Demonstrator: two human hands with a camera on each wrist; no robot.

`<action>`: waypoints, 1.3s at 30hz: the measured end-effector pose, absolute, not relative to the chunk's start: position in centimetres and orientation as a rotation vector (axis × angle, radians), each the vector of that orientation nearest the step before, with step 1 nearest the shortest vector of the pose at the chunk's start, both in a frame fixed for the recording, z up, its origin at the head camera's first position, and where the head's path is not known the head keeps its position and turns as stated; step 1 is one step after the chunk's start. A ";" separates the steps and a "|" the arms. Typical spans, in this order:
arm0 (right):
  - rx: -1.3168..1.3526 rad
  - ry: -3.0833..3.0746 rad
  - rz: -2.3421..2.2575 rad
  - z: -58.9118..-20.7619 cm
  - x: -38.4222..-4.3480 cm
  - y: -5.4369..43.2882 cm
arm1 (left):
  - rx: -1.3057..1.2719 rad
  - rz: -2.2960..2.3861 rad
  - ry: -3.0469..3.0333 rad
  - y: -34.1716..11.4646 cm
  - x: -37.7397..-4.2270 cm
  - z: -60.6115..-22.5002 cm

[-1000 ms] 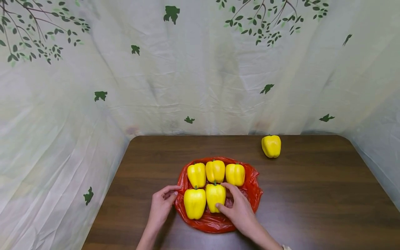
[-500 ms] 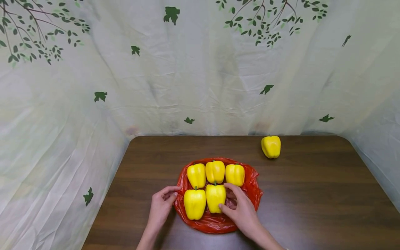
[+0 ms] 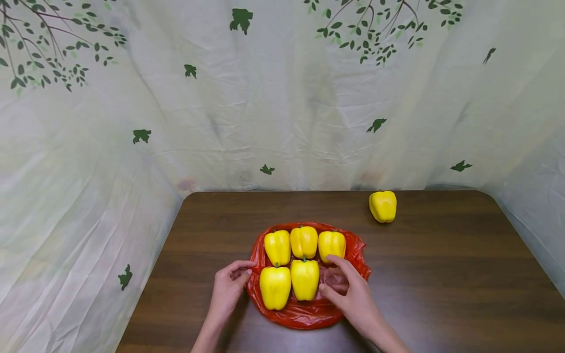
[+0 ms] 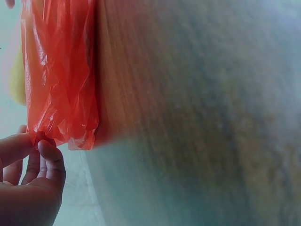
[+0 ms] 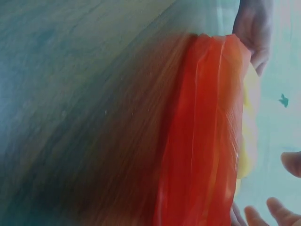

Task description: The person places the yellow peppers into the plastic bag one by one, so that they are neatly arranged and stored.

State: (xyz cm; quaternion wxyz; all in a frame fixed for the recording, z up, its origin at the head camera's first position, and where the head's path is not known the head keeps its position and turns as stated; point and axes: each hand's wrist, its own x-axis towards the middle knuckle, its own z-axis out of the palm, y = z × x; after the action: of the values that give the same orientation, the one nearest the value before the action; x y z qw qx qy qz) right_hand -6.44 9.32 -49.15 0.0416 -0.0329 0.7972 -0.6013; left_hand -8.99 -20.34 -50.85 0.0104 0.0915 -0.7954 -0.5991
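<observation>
A red plastic bag (image 3: 304,321), its rim spread open into a round shape, lies on the table with several yellow bell peppers in it. Two of these stand in the front row, a front-left pepper (image 3: 275,288) and a front-middle pepper (image 3: 305,280). My left hand (image 3: 226,289) pinches the bag's left rim between thumb and fingers; the left wrist view shows the gathered plastic (image 4: 41,136) there. Over the bag's right side is my right hand (image 3: 358,300), thumb and fingers spread and holding nothing, just right of the front-middle pepper. Its fingertips overlap the back-right pepper (image 3: 332,246).
One more yellow bell pepper (image 3: 383,207) stands alone near the back edge of the brown wooden table (image 3: 441,274). Pale cloth (image 3: 300,122) printed with leaves and branches hangs behind and beside the table.
My right hand has let go of the front-middle pepper and moved a little to the right. The left hand and the peppers have stayed in place.
</observation>
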 end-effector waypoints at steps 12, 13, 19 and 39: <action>-0.139 2.499 -1.853 -48.6 -6.2 11.0 | 0.270 -1.896 -2.457 -20.2 -9.0 -50.4; -0.143 2.508 -1.849 -48.6 -6.2 11.2 | 0.267 -1.901 -2.453 -20.2 -9.0 -50.4; -0.120 2.570 -1.797 -48.2 -6.2 12.4 | 0.302 -1.900 -2.447 -20.1 -9.0 -50.3; -0.072 2.786 -1.638 -48.0 -7.0 15.7 | 0.278 -1.858 -2.405 -20.0 -9.0 -50.2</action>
State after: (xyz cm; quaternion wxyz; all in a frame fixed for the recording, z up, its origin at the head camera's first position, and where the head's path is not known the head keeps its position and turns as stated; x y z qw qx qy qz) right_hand -7.03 15.70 -47.97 -0.0453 -0.0221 0.8610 -0.5062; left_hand -9.02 -20.00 -50.24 0.0446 0.0910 -0.7873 -0.6082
